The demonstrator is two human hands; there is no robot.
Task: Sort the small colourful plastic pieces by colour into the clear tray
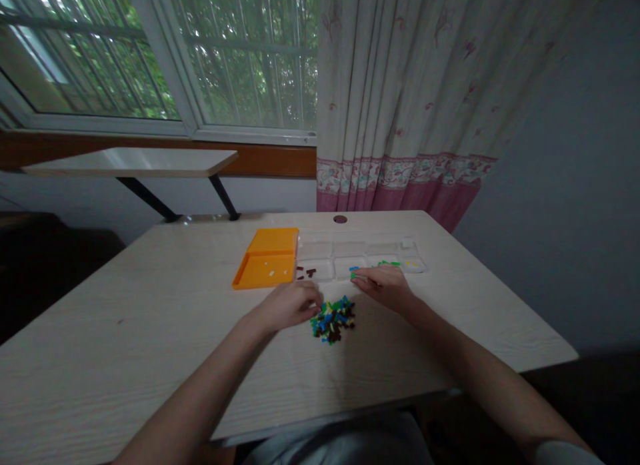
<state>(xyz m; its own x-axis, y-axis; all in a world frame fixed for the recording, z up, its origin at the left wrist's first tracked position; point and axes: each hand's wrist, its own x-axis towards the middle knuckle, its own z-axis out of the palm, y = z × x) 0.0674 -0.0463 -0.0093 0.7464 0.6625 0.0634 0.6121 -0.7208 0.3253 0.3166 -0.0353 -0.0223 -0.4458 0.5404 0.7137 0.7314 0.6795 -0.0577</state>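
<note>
A heap of small building bricks [333, 320] in blue, green, brown and yellow lies on the table. My left hand [296, 303] rests at the heap's left edge, fingers curled together; whatever they may hold is hidden. Between the thumb and forefinger of my right hand [384, 285] is a small green brick [353, 275], held over the front edge of a clear divided plastic box [333, 258]. Brown bricks [311, 273] lie in the box's left compartment, blue bricks [354, 269] in the one beside it, green bricks [389, 263] farther right, and yellow bricks [411, 264] at the right end.
To the left of the clear box stands an open orange case [265, 286] with a few white pieces in it. A raised shelf [135, 159] on black legs stands at the table's back left. Behind the table [165, 305] are a window and a curtain [395, 105].
</note>
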